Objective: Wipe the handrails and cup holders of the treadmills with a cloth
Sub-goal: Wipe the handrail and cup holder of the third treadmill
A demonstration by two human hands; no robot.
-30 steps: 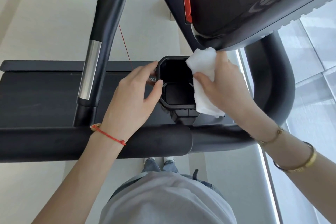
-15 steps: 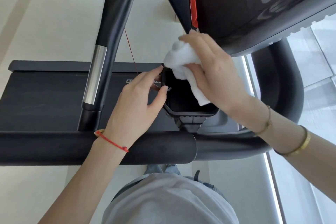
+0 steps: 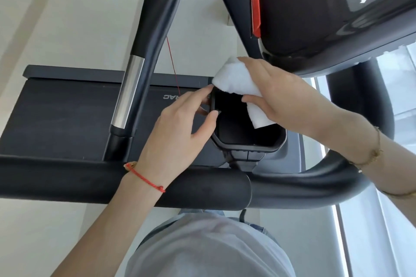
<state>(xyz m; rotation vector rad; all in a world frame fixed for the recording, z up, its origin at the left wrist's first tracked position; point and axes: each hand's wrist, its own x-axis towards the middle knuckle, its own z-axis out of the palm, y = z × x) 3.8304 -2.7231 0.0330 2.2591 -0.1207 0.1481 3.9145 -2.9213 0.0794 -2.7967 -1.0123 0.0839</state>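
Black, angular plastic cup holder [image 3: 247,141], clipped above the padded black front handrail [image 3: 180,186], just under both sets of fingertips. Folded white cloth [image 3: 236,81] draped over the far rim, one tail hanging down into the cavity below the right thumb. Right hand [image 3: 283,96] laid over the cloth, fingers close together on top, thumb pinching the fabric from the near side. Left hand [image 3: 177,132] bracing the holder's left wall, fingers lightly curled and slightly spread, thumb tip on the rim, fingertips against the outer face.

Best practice, as judged: steady bracing from the left, cloth drawn round the whole rim, then pushed down to the floor and corners of the cavity. Loose tail better gathered under the fingers for firmer contact. Beyond the fingertips: chrome-banded black upright handle [image 3: 128,96], dark console [image 3: 326,7], black running belt [image 3: 67,114].
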